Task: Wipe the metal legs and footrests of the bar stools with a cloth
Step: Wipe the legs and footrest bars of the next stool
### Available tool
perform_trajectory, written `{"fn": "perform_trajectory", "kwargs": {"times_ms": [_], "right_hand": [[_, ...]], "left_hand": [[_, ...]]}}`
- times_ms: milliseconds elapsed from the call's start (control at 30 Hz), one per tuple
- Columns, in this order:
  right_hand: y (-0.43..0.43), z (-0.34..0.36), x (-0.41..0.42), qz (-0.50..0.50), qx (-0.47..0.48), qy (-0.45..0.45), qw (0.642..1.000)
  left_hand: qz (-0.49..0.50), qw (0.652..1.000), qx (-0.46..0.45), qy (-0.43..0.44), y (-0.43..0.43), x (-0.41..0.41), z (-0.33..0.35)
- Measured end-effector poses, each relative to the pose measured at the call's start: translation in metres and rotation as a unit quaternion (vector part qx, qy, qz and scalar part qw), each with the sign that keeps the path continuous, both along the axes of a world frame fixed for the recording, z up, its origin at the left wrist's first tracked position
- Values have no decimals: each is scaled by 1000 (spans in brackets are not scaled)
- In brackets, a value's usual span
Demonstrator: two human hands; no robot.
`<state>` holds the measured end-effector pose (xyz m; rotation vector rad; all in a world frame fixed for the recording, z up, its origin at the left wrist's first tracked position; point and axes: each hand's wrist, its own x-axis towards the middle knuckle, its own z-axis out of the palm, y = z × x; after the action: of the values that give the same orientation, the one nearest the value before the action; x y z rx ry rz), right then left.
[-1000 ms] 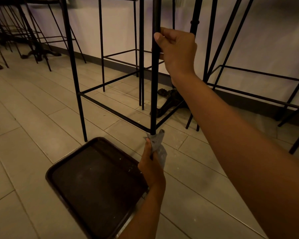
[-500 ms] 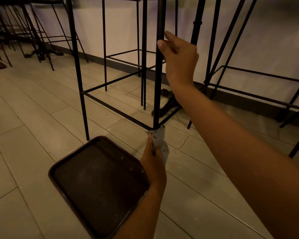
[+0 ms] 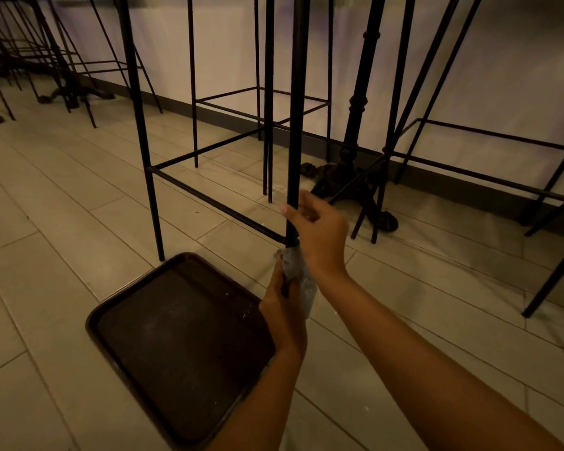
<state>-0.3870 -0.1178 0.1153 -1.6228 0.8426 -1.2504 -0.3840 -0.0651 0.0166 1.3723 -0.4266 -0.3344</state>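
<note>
A black metal bar stool stands in front of me, its near right leg [image 3: 297, 118] running down the middle of the view and its footrest bar [image 3: 209, 198] crossing low to the left. My left hand [image 3: 284, 307] grips a grey cloth [image 3: 298, 275] wrapped around the bottom of that leg, below the footrest joint. My right hand [image 3: 319, 236] is closed around the same leg just above the joint, right over the cloth. The leg's foot is hidden behind the cloth and hands.
A dark brown tray [image 3: 176, 330] lies on the tiled floor just left of my left hand. A cast-iron table base [image 3: 352, 177] stands behind the leg. More stools [image 3: 469, 151] line the white wall to the right and far left.
My right hand slid down the leg from high up to just above the footrest joint. My left hand and the cloth stayed at the bottom of the leg.
</note>
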Motion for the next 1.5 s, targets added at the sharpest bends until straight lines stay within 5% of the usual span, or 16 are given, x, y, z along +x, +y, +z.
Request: {"fn": "perform_trajectory", "kwargs": {"times_ms": [300, 767, 933, 1200, 1500], "right_hand": [[3, -23, 3, -7, -42, 9, 999], [2, -28, 4, -12, -48, -7, 999], [1, -31, 3, -8, -52, -5, 999], [2, -35, 3, -13, -48, -22, 999], [1, -38, 3, -5, -44, -31, 999]], "left_hand": [[7, 997, -16, -72, 2, -1, -7], [-3, 998, -28, -63, -2, 1, -12], [-10, 999, 16, -27, 2, 5, -36], [48, 993, 53, -89, -4, 4, -23], [16, 999, 35, 22, 3, 3, -48]]}}
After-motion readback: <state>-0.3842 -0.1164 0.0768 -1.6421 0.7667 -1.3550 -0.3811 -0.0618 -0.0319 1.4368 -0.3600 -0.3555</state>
